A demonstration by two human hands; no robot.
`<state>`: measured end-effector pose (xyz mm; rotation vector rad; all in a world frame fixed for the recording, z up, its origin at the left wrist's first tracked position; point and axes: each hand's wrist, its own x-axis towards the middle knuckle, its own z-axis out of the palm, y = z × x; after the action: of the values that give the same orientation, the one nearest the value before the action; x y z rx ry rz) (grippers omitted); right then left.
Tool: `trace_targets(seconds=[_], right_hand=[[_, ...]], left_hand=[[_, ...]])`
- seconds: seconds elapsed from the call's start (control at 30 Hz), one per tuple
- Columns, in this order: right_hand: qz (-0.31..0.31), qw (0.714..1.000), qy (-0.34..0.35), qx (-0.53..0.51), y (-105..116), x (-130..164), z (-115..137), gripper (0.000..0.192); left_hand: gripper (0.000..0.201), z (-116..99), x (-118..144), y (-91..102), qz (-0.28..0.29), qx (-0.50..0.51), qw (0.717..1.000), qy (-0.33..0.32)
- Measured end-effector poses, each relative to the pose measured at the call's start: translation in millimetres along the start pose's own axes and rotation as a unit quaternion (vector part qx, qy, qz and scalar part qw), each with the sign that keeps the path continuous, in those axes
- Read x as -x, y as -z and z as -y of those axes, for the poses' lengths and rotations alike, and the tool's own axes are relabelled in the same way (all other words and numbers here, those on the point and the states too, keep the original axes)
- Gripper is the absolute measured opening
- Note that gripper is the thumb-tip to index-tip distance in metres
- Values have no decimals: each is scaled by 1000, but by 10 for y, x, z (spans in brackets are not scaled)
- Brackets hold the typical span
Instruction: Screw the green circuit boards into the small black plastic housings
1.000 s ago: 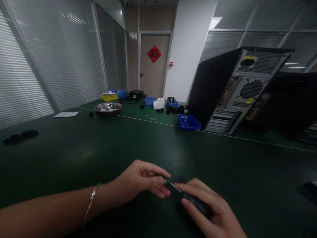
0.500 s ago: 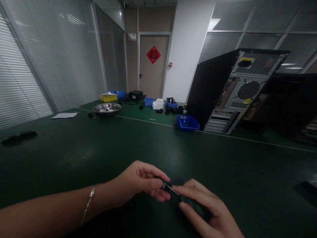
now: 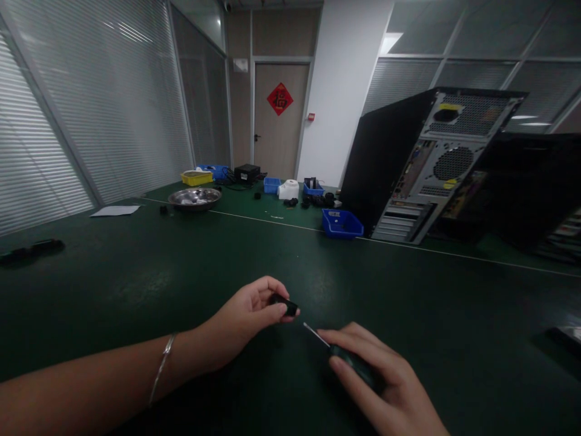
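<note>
L hand (image 3: pixel 247 315) pinches small black part (image 3: pixel 284 303); R hand (image 3: pixel 385 387) holds screwdriver (image 3: pixel 345 357), tip just apart from part.

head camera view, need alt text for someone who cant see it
A person's left hand pinches a small black part above a green table, while the right hand grips a screwdriver, its tip clear of the part. Behind stand an upright computer case, a blue bin and a metal bowl.

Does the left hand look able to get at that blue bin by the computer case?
Probably not readily: the left hand pinches a small black part, and the blue bin sits far across the table.
</note>
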<state>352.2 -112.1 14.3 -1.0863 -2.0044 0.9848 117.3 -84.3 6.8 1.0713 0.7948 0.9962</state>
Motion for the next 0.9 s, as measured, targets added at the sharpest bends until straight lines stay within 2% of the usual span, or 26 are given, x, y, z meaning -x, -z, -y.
trace_targets(seconds=[0.17, 0.33, 0.47, 0.7, 0.9], right_hand=[[8, 1000, -11, 9, 7, 0, 14, 27], [3, 1000, 7, 18, 11, 12, 7, 27], [-1, 1000, -3, 21, 5, 9, -1, 27], [-18, 1000, 6, 21, -10, 0, -12, 26], [-22, 999, 6, 33, -10, 14, -26, 25]], left_hand=[[22, 31, -34, 30, -21, 17, 1000, -10], [19, -19, -32, 22, -12, -78, 997, -5], [32, -50, -29, 3, -3, -139, 990, -5], [31, 97, -64, 43, 57, -39, 998, 3], [40, 8, -41, 10, 16, -93, 996, 6]])
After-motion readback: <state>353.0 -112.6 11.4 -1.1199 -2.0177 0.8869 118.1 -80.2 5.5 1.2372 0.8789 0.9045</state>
